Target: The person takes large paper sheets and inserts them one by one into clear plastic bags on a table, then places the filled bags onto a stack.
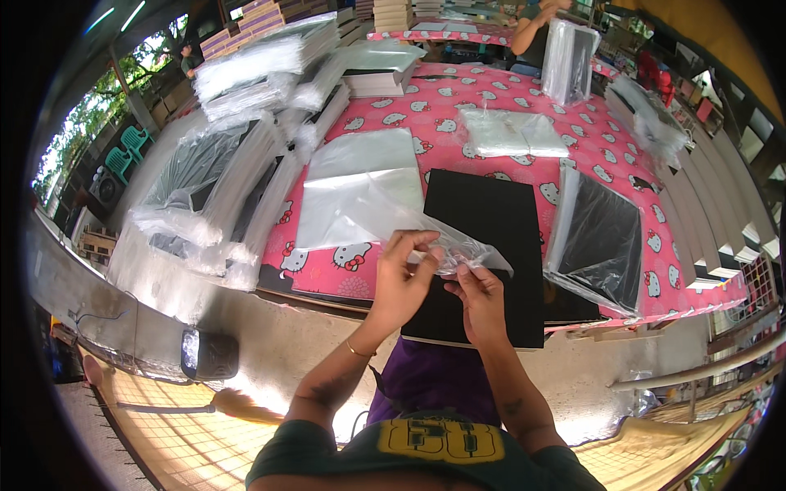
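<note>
Person seen from above, forearms bare. Left hand and right hand are ungloved. A thin gold-coloured bangle circles the left wrist. A small dark mark shows on each forearm. The upper garment is a dark green shirt bearing a yellow printed patch; the lower garment is purple.

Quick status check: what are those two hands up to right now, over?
Left hand and right hand both pinching clear plastic bag at its mouth. Black board flat underneath. Bagged board lies to the right, apart. Over.
</note>
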Motion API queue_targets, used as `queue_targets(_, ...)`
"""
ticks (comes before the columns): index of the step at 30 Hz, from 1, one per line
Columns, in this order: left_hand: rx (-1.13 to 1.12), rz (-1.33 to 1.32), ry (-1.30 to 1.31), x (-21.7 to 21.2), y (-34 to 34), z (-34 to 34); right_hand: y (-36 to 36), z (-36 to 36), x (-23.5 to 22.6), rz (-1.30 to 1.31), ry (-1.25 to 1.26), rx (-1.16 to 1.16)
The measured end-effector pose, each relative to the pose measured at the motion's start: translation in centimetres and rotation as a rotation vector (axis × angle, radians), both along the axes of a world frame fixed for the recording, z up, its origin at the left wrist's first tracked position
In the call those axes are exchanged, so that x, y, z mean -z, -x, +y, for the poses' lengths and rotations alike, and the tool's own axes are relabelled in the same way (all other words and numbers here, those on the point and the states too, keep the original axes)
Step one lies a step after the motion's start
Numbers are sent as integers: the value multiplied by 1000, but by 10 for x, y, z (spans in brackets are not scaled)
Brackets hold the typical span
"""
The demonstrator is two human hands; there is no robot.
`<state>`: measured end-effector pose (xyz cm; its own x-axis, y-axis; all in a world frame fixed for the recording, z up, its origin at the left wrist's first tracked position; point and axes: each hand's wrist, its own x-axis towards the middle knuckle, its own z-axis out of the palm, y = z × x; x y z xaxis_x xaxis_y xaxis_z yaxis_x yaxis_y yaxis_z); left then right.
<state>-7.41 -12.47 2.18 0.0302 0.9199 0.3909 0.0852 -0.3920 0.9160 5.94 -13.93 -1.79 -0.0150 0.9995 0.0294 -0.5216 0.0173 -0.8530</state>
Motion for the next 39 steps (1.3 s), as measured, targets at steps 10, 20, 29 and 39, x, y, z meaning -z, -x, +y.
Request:
queue_targets(10, -216, 200, -178, 16, -11, 2, -34, -14, 13, -153, -229, 90)
queue_targets(20, 18, 165, -69, -5, -26, -17, -44, -20, -3, 50, -158, 10)
queue_targets(29, -483, 334, 95, 17, 6, 8, -54, -38, 3, 418, -214, -6)
queue_targets(39, 47, 828, -329, 23, 58, -4, -104, -34, -34, -81, -92, -210)
